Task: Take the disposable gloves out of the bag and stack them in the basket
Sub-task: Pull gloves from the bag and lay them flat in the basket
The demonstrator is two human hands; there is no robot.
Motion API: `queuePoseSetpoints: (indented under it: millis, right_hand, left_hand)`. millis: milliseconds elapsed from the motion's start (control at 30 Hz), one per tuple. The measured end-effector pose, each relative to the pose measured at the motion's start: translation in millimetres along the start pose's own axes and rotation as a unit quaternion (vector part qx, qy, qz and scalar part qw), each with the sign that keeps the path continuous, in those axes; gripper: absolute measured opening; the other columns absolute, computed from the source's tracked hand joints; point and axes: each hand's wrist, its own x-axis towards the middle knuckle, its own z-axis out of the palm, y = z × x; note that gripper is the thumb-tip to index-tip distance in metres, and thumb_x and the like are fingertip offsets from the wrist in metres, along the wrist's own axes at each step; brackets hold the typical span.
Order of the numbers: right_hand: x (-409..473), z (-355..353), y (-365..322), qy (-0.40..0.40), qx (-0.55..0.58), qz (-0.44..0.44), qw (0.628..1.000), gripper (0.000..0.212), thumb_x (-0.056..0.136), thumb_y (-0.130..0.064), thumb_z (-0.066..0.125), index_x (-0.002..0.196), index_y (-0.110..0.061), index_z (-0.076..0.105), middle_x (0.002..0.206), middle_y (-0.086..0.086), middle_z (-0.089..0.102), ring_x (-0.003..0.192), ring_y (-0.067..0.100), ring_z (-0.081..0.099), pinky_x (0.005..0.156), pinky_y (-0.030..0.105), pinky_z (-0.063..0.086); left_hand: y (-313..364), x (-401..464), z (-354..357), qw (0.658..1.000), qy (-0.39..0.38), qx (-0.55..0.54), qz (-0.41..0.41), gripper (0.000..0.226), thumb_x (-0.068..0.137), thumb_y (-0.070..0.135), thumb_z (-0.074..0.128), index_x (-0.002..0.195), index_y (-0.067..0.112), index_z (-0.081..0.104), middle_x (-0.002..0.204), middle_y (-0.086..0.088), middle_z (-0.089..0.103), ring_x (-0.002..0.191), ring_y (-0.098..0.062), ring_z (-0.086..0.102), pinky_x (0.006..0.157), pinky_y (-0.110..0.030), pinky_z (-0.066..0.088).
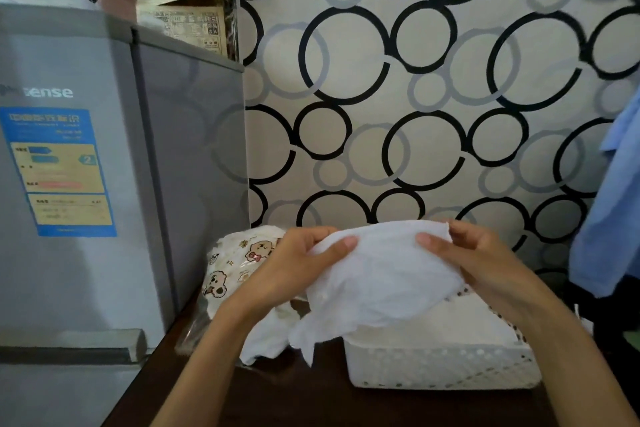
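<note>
A bundle of thin white disposable gloves (381,274) hangs in the air above the left half of the white perforated basket (446,367). My left hand (294,267) pinches the bundle's left edge and my right hand (485,260) pinches its right edge. Pale gloves lie inside the basket. To the left sits the bag (235,263), printed with cartoon bears, partly hidden behind my left hand. More white gloves (263,340) spill from it onto the dark table.
A grey fridge (104,166) stands close on the left, against the dark table (294,399). A wall covering with black and grey circles (415,97) rises right behind the basket. Blue cloth (609,201) hangs at the right edge.
</note>
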Motion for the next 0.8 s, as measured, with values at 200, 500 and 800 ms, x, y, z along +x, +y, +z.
queuePoseSetpoints:
  millis: [200,500,800]
  right_hand:
    - [6.0,-49.1,6.2,0.067,0.108,0.008,0.992,0.024,0.067,-0.03,0.067,0.085,-0.018,0.074,0.089,0.001,0.073,0.088,0.019,0.064,0.083,0.036,0.049]
    - [17.0,-46.6,19.6,0.211,-0.154,-0.17,0.95,0.017,0.093,-0.016,0.057,0.102,-0.029,0.062,0.1,0.0,0.066,0.081,0.015,0.064,0.057,0.017,0.048]
    - [5.6,-8.7,-5.5,0.188,-0.027,-0.236,0.953,0.026,0.089,-0.024,0.064,0.109,-0.027,0.048,0.087,-0.003,0.069,0.064,0.008,0.066,0.048,0.017,0.047]
  left_hand:
    - [0.6,29.8,33.4,0.998,-0.025,-0.056,-0.011,0.025,0.099,0.032,0.045,0.099,0.025,0.069,0.093,0.007,0.075,0.089,-0.008,0.07,0.08,-0.018,0.055]
    - [-6.4,51.7,85.8,0.975,0.197,-0.097,0.02,0.029,0.103,0.032,0.033,0.092,0.029,0.06,0.096,0.005,0.069,0.094,-0.012,0.066,0.08,-0.026,0.052]
    - [20.2,41.8,51.8,0.893,0.412,0.07,0.17,0.03,0.104,0.032,0.033,0.081,0.016,0.046,0.061,0.009,0.049,0.054,-0.003,0.046,0.053,-0.022,0.035]
